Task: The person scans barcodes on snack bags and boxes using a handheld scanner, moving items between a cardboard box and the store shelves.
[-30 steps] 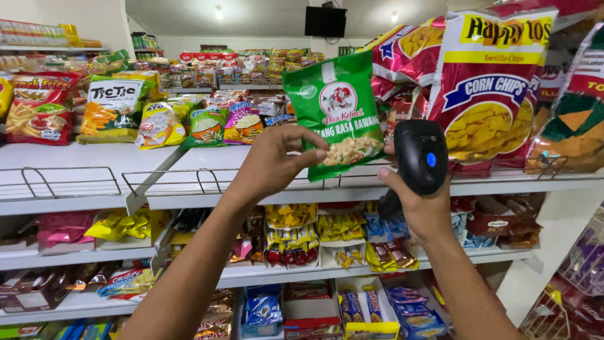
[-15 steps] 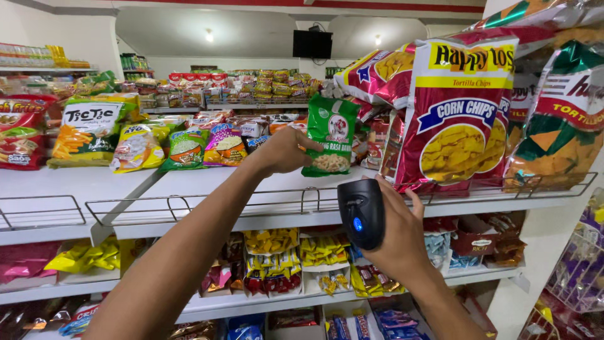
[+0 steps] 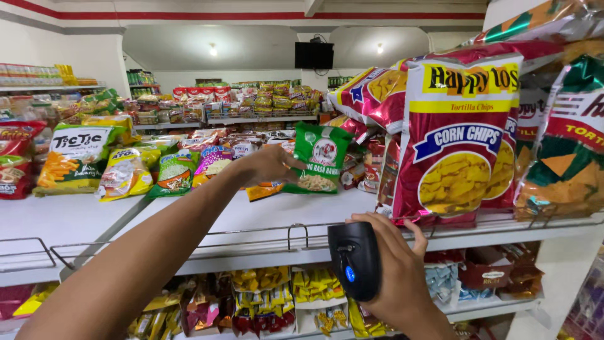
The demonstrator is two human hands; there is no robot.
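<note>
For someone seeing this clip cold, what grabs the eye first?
The big red corn chip bag standing at the right of the white shelf dominates. At centre, the left hand has its grip on a green snack packet set upright farther back on that shelf. Low in the foreground, the right hand holds a black handheld scanner with a blue light.

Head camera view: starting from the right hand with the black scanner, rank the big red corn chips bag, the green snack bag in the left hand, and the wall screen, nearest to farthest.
From the right hand:
1. Red corn chips bag, just above on the shelf.
2. Green snack bag, farther back, in the left hand.
3. Wall screen, on the far wall.
</note>
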